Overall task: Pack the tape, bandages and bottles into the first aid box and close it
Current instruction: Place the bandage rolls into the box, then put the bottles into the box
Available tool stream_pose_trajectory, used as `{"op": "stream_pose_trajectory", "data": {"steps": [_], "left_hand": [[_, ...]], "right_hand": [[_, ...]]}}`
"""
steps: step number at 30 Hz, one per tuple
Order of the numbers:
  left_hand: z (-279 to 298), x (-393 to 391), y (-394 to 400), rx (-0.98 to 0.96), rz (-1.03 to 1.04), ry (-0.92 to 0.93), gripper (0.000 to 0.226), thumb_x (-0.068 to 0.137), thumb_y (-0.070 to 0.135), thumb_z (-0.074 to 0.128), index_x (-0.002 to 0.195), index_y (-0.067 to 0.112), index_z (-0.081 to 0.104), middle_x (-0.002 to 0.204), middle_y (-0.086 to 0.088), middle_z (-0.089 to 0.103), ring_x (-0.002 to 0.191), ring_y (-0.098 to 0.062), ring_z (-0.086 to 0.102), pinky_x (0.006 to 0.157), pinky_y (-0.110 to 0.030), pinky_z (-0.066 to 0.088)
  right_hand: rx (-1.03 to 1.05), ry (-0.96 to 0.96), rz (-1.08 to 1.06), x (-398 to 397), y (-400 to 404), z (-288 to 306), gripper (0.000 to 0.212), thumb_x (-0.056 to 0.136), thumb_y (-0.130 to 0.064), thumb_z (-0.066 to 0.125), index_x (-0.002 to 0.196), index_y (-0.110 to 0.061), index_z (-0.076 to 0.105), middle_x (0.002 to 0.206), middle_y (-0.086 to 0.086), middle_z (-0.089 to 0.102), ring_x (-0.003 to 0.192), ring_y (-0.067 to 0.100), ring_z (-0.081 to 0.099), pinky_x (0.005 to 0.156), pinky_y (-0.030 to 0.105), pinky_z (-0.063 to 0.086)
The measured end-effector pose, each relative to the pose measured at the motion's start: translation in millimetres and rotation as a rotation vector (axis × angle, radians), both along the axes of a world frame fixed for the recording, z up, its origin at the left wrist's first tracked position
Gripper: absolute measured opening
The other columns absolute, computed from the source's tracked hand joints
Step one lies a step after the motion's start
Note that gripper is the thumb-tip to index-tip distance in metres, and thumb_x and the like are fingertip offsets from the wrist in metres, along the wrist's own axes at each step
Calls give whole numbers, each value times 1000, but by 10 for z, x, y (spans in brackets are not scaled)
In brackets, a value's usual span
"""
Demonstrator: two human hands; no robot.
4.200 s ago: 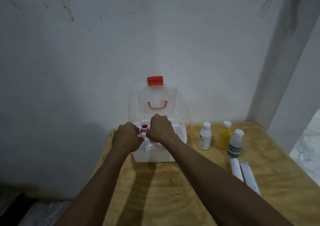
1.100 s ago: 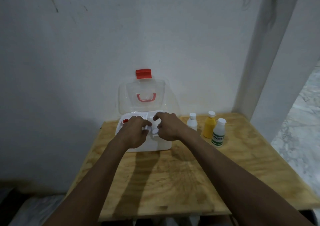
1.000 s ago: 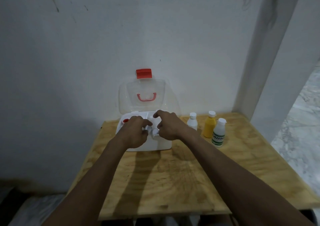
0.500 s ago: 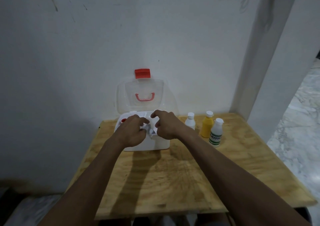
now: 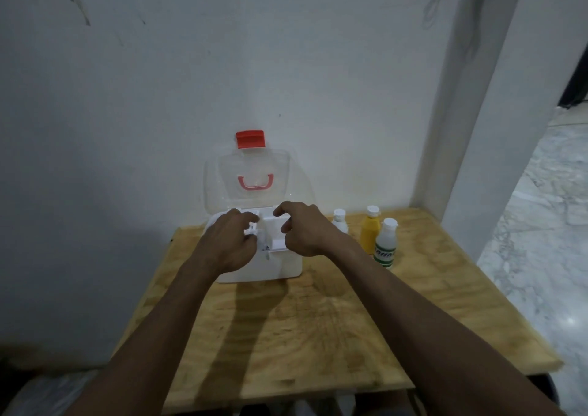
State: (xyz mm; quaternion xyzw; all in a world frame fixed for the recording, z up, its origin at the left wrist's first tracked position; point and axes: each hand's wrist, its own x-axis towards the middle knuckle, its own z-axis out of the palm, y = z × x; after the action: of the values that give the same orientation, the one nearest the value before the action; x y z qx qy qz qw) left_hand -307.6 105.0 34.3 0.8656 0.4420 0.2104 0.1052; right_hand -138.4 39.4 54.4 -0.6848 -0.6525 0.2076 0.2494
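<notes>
Plywood tabletop [image 5: 318, 326] filling the lower centre of the frame, pushed against a white wall [image 5: 159, 81] at its far edge, near edge cut off by both forearms. White first aid box [image 5: 264, 267] at the far left of the tabletop, just left of centre frame, its left side close to the table's left edge. Clear lid [image 5: 251, 177] standing upright against the wall, red latch [image 5: 250, 138] at its top, pink-red handle [image 5: 256, 182] in its middle. Left hand [image 5: 230, 245] over the left half of the open box, fingers curled down onto small white contents; whether gripping or only touching, cannot tell. Right hand [image 5: 300, 231] over the right half, fingers bent and loosely apart, holding nothing visible. Right of the box, three upright bottles in a close cluster: small white bottle [image 5: 339, 223] partly hidden behind the right hand, yellow bottle [image 5: 370, 229], white bottle with green label [image 5: 386, 243] nearest the camera. Bare plywood across the whole near half and along the right edge beyond the bottles. White pillar [image 5: 477, 113] at the far right corner; marble floor [image 5: 547, 224] past it.
</notes>
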Motion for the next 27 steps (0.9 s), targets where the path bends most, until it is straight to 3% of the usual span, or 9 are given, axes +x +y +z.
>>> {"op": "stream_pose_trajectory", "data": {"steps": [4, 7, 9, 13, 16, 19, 24, 27], "left_hand": [[80, 214, -88, 81, -25, -132, 41, 88, 19, 59, 129, 14, 58, 116, -9, 63, 98, -20, 59, 87, -37, 51], [117, 520, -190, 121, -79, -243, 40, 89, 19, 60, 129, 15, 58, 118, -7, 62, 102, -19, 60, 89, -33, 48], [106, 747, -240, 123, -123, -274, 41, 89, 18, 61, 130, 15, 57, 119, -8, 61, 105, -21, 60, 90, -31, 47], [-27, 1181, -235, 18, -139, -222, 50, 90, 22, 61, 138, 17, 49, 134, -11, 54, 119, -26, 56, 99, -36, 46], [-125, 1447, -223, -84, -136, -145, 57, 94, 24, 57, 147, 16, 38, 148, -12, 43, 135, -29, 42, 110, -39, 34], [-223, 1606, -200, -154, -156, -39, 59, 96, 23, 55, 150, 16, 32, 155, -9, 36, 141, -27, 34, 114, -37, 27], [-330, 1684, -234, -144, -121, -54, 47, 94, 18, 59, 139, 18, 46, 142, -8, 51, 127, -27, 50, 105, -38, 42], [-318, 1684, -293, -85, -100, -91, 37, 93, 14, 59, 129, 16, 54, 131, -11, 60, 117, -28, 57, 97, -39, 49]], "right_hand": [[166, 44, -159, 293, -182, 92, 49, 80, 0, 55, 126, -17, 57, 113, 7, 67, 109, 25, 57, 94, 32, 45], [332, 64, -351, 621, -351, 102, 39, 82, -1, 53, 116, -13, 64, 103, 6, 68, 97, 20, 61, 90, 32, 50], [413, 22, -469, 836, -442, 48, 32, 85, -5, 57, 115, -12, 65, 104, 6, 68, 94, 19, 62, 86, 34, 53], [388, -53, -642, 1137, -580, -157, 36, 88, -28, 63, 122, -17, 60, 119, 9, 61, 113, 27, 55, 90, 38, 48], [280, 4, -632, 1208, -666, -321, 48, 85, -32, 66, 129, -17, 57, 125, 11, 61, 116, 30, 56, 93, 38, 47], [271, 31, -590, 1185, -723, -471, 46, 85, -25, 65, 129, -13, 58, 125, 10, 64, 115, 28, 59, 91, 34, 47], [374, 64, -581, 1160, -783, -568, 27, 90, -18, 60, 115, -12, 63, 102, 12, 71, 93, 30, 66, 67, 30, 46], [401, 64, -576, 1140, -814, -562, 21, 90, -18, 60, 109, -11, 64, 94, 12, 71, 85, 30, 66, 65, 33, 50]]}}
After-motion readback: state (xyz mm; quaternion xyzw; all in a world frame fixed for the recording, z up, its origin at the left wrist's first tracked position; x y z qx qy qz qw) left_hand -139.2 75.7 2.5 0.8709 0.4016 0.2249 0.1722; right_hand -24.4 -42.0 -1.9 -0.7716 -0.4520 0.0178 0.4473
